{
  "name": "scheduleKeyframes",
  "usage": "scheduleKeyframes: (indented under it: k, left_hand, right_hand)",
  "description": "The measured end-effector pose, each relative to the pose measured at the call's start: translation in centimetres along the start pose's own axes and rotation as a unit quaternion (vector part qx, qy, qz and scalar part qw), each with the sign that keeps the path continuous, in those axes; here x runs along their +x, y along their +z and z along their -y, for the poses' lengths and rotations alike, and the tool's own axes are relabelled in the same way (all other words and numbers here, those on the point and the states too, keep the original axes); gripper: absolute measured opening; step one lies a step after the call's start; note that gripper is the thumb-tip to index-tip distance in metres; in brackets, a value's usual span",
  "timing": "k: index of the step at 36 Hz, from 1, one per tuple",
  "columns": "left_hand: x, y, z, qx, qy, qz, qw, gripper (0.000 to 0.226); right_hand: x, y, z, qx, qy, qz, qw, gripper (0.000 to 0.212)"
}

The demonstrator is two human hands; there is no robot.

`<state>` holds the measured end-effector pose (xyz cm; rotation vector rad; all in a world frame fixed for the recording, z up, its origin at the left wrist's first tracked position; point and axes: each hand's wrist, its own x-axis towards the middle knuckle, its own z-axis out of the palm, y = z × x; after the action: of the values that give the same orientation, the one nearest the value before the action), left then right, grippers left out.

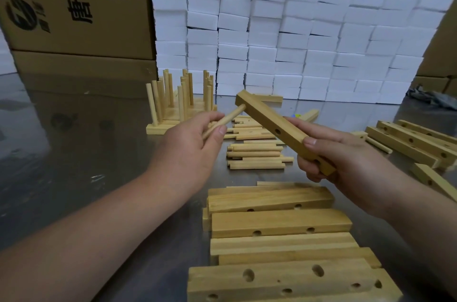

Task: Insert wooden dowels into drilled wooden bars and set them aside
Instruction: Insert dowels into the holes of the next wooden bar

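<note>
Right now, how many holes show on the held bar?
3 in the drilled bar: far end, taking the dowel; middle, open; near end, by the right hand. Other faces hidden.

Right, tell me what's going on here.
A person is fitting parts together over a shiny metal table. The right hand grips a drilled pale wooden bar, held tilted. The left hand pinches a round wooden dowel, its tip meeting the bar near its far end. Finished bars with upright dowels stand back left. Loose dowels and undowelled bars lie nearby.
</note>
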<state>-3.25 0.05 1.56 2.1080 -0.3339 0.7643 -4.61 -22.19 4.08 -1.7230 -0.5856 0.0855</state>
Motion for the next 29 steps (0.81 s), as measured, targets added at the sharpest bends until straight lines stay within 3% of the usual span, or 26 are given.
scheduleKeyframes:
  k: [6,12,18,22,29]
  left_hand:
    - [-0.2,0.0,-0.5,-0.024,-0.015,0.001,1.000,0.025]
    - [0.1,0.3,-0.8,-0.134,-0.080,0.021,0.988,0.028]
    - [0.5,0.4,-0.7,-0.294,-0.211,0.075,0.929,0.027]
    - [0.7,0.1,-0.8,-0.389,-0.250,0.116,0.879,0.030]
    - [1.3,0.1,-0.6,-0.374,-0.218,0.108,0.895,0.029]
  right_hand:
    - [-0.2,0.2,0.3,-0.010,-0.004,-0.006,1.000,0.032]
    - [-0.4,0.6,0.8,-0.016,-0.011,-0.022,1.000,0.044]
    - [-0.4,0.8,0.9,-0.020,-0.004,-0.022,1.000,0.047]
    - [-0.4,1.1,0.9,-0.012,-0.003,-0.021,1.000,0.042]
    - [-0.3,1.7,0.1,-0.029,-0.026,-0.085,0.996,0.035]
